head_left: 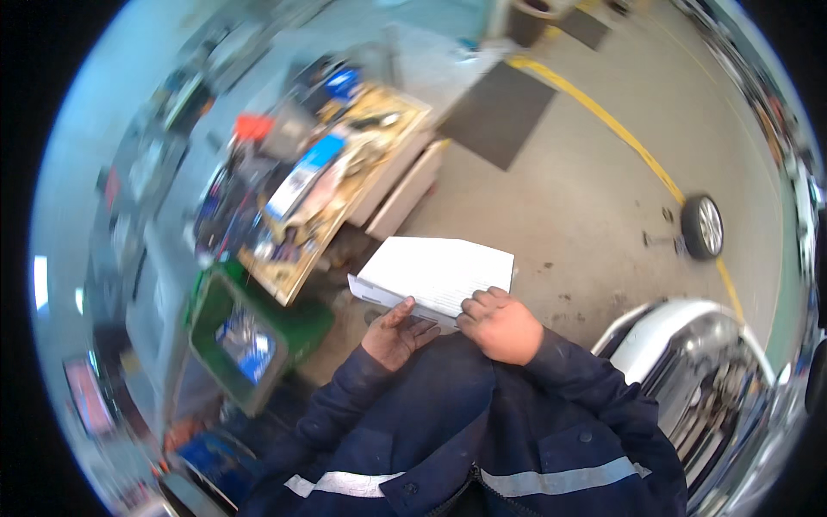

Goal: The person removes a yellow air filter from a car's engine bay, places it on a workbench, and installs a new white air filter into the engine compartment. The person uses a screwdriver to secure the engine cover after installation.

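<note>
A flat white cardboard box [435,265] is held out in front of my body, with small print on its top near the right side. My left hand [398,334] grips its near edge from below, the thumb up against the side and the fingers partly hidden beneath. At the near right corner my right hand [501,326] is closed, its fingers curled against the edge. What the right fingertips do there is hidden behind the hand. The box appears closed along its top.
A cluttered wooden workbench [401,108] with a blue and white box [306,177] stands ahead to the left. Nearer is a green bin [297,336]. To the right are a car with its engine bay showing [719,379] and a wheel [702,227]. A dark mat [500,112] lies ahead.
</note>
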A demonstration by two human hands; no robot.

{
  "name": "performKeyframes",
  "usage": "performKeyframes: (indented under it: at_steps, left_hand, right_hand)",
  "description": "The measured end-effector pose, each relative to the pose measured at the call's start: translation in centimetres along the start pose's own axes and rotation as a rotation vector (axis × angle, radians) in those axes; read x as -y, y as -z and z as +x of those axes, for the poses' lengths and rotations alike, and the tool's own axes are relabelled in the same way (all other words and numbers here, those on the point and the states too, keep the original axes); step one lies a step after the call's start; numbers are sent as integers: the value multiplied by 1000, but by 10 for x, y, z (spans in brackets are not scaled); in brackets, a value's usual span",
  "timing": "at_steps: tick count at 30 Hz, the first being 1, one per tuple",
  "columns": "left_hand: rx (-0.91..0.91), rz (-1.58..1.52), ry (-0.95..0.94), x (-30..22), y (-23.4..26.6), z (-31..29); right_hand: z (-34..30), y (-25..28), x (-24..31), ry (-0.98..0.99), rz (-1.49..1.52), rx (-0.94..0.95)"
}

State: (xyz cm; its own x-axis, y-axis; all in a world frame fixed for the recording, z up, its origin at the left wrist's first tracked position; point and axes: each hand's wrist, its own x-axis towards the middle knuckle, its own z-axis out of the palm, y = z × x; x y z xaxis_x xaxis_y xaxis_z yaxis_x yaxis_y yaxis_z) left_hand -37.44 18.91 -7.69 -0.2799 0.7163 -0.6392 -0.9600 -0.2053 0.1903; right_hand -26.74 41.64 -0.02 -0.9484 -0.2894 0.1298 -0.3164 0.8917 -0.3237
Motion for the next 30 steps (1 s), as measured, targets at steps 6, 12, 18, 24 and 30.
performKeyframes:
  at_steps: [6, 12, 18, 24, 30]
  left_hand:
    - [-21, 265, 214, 69, -114, 150]
    - [-133, 580, 308, 95, -212, 287]
    - [142, 1244, -420, 143, -328, 471]
    - [727, 1855, -865, 213, -562, 598]
    - [1523, 1624, -1151, 340, -741, 732]
  right_hand:
    - [-121, 35, -96, -205, -93, -115]
    - [-195, 46, -220, -681, 93, -65]
    - [-296, 74, -359, -1149, 245, -218]
    - [-366, 177, -457, -1584, 491, -641]
    - [-470, 218, -557, -1621, 1073, -1690]
